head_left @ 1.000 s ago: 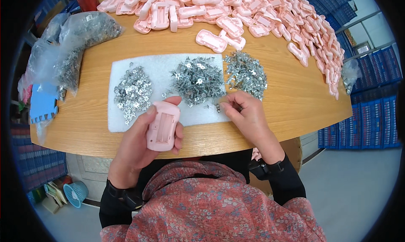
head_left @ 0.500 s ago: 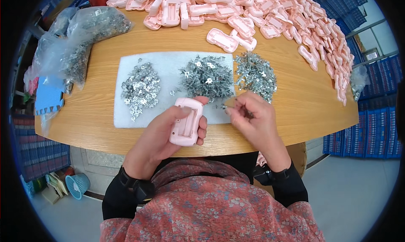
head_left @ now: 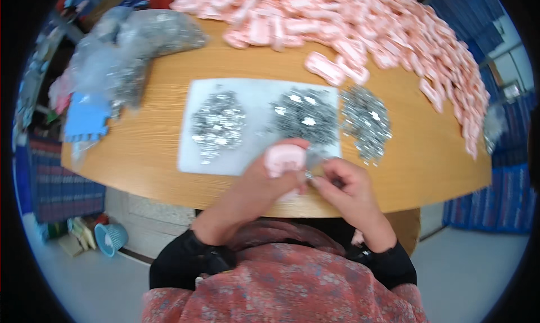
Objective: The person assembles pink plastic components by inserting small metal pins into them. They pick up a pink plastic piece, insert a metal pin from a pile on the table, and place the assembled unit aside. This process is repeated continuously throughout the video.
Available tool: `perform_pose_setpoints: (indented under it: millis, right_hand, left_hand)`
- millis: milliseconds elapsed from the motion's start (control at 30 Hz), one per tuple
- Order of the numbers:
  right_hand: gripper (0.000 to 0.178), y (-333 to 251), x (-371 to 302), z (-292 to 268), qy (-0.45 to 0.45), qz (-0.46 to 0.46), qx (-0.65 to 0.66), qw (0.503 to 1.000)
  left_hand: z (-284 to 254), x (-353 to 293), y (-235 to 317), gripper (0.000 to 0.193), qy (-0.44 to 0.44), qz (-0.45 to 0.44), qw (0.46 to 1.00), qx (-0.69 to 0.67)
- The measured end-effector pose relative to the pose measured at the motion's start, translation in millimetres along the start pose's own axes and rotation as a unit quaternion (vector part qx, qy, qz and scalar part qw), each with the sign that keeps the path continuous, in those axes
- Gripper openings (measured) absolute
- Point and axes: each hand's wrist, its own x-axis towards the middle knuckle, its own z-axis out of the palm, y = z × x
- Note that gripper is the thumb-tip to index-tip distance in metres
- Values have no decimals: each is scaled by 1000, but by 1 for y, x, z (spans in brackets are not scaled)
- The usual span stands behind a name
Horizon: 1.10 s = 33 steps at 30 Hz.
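Observation:
My left hand is closed around a pink plastic housing, tilted and smeared by motion, its lower part behind my thumb. Close beside it my right hand pinches thumb and forefinger together at the housing's edge. What sits between those fingertips is small and blurred; a glint of metal shows there. Just beyond my hands, a white foam sheet bears a left pile of small shiny metal pieces and a darker middle pile of metal springs or contacts. Another metal pile lies right of the sheet.
A large heap of pink housings covers the table's far and right side. Clear bags of metal parts stand at the left by a blue foam mat. The wooden table curves along its near edge. A blue basket is on the floor.
The view has shifted, so the table appears further right. My left hand has turned the housing and brought it against my right hand's fingertips; before, the two were apart.

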Motion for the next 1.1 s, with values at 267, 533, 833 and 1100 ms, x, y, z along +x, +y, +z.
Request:
perform_pose_setpoints:
  millis: [267, 533, 833, 1100]
  right_hand:
    - [7, 4, 4, -2, -73, 112, 86, 987]
    - [10, -4, 10, -1, -55, 92, 57, 993]
    - [10, -19, 17, 16, 69, -156, -122, 978]
    - [18, -20, 22, 26, 63, -212, -185, 958]
  left_hand:
    - [-15, -2, -6, 41, -55, 104, 975, 190]
    - [-20, -10, 7, 39, -52, -26, 998, 4]
    - [-19, -5, 7, 68, -42, -118, 976, -178]
    - [-13, -7, 1, 64, -6, -125, 978, -166]
